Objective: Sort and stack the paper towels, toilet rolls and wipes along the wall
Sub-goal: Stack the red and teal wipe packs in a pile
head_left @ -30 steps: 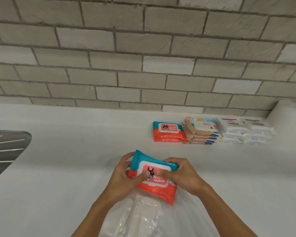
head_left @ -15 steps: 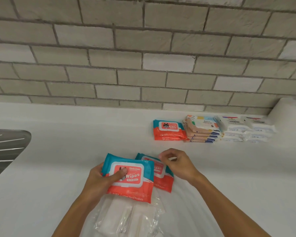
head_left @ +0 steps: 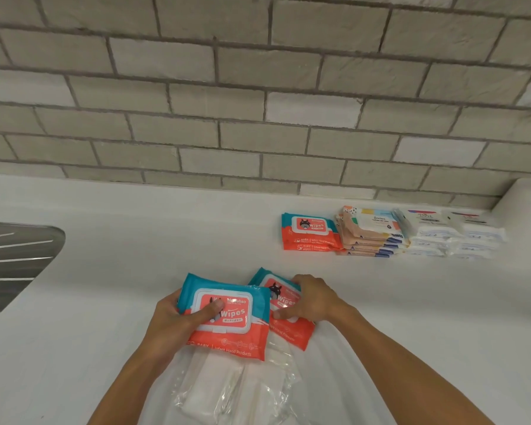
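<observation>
Presently, two soft packs in hand. Item one: a teal-and-red wipes pack [head_left: 227, 314], gripped by your left hand [head_left: 172, 320], thumb across the stiff flip lid and fingers underneath. It is held just over a clear bag [head_left: 227, 391] of white packs lying on the counter [head_left: 135, 240]. Item two: a second pack [head_left: 288, 329] of the same kind, partly hidden behind the first, pinched by your right hand [head_left: 313, 299] with fingers over its far edge and thumb on its face. The hands sit close together, each clamped on its own pack. Handling, as a judgement: fairly light, pliable in the middle, with slick film that may slide against its twin. The lid panel looks the firmest part, so take each pack by its long edges with a thumb on the lid, not by the crimped ends. Destination: the matching stack [head_left: 311, 231] near the wall [head_left: 258, 118], leftmost of the sorted piles and well apart from your hands. Lay them flat, lids up, edges squared, or the pile will likely lean.
</observation>
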